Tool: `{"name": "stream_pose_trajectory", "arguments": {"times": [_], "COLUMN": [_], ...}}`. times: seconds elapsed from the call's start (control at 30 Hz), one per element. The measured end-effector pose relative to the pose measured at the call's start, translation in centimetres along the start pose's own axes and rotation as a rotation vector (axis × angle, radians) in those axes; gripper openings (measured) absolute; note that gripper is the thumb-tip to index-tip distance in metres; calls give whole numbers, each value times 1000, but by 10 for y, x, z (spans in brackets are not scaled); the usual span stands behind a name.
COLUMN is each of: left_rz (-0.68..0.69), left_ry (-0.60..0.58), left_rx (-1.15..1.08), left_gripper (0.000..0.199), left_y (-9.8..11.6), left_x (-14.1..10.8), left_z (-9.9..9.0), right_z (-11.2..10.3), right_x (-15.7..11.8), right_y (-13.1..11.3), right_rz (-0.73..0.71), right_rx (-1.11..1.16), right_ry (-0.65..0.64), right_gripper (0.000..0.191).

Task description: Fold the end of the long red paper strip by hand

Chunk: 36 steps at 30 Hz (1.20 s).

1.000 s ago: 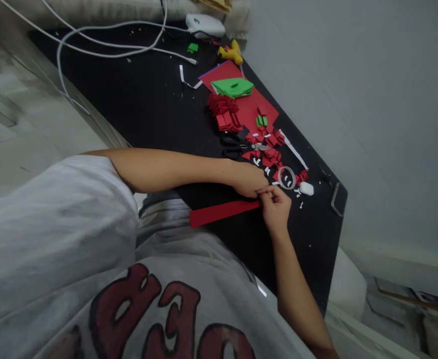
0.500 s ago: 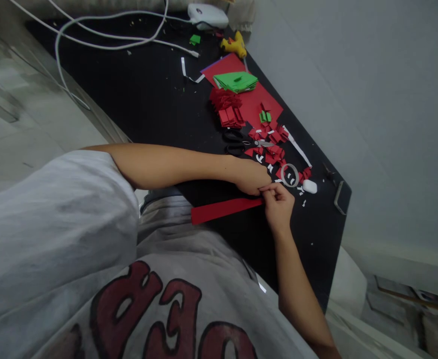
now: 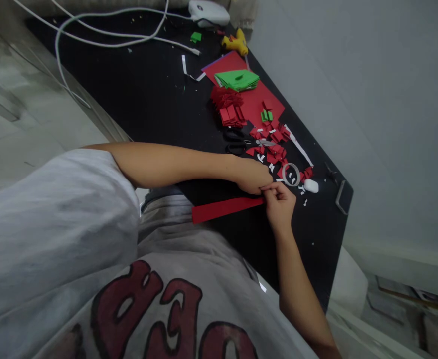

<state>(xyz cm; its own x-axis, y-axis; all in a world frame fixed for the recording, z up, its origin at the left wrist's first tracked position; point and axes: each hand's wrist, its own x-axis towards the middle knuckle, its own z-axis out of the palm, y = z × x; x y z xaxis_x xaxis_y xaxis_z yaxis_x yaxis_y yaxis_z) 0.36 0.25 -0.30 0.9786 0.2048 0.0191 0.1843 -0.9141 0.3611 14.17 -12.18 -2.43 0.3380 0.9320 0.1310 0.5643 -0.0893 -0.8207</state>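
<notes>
A long red paper strip [image 3: 222,210] slants across the black table's near edge, its right end between my fingers. My left hand [image 3: 254,175] comes in from the left, curled over, its fingertips hidden beneath it at the strip's end. Touching it from the right, my right hand [image 3: 280,202] pinches the same end between thumb and fingers. Just beyond the hands lie folded red paper pieces [image 3: 276,153], small white scraps [image 3: 271,168] and a roll of clear tape [image 3: 291,175]. Black-handled scissors [image 3: 244,142] rest above my left wrist.
Farther back are stacked red folded pieces [image 3: 230,114], green folded paper [image 3: 237,79], red sheets [image 3: 269,102], a yellow glue gun [image 3: 235,42] and a white device [image 3: 209,13] with cables. A white case [image 3: 311,186] and a phone [image 3: 344,197] lie at right.
The view has shifted very slightly. Both hands keep the same hold at the end of the red strip.
</notes>
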Motion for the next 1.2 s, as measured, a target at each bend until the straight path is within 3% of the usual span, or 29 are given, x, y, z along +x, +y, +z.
{"name": "stream_pose_trajectory", "arguments": {"times": [0.83, 1.2], "left_rz": [18, -1], "left_ry": [59, 21], "left_rx": [-59, -80], "left_gripper": [20, 18], "left_y": [-4, -2], "left_x": [3, 2], "left_z": [6, 2], "right_z": [-2, 0], "right_x": [0, 0], "right_y": [0, 0], "right_rz": [-20, -12], "right_rx": [-39, -15], "right_ry": [6, 12], "right_gripper": [11, 12]}}
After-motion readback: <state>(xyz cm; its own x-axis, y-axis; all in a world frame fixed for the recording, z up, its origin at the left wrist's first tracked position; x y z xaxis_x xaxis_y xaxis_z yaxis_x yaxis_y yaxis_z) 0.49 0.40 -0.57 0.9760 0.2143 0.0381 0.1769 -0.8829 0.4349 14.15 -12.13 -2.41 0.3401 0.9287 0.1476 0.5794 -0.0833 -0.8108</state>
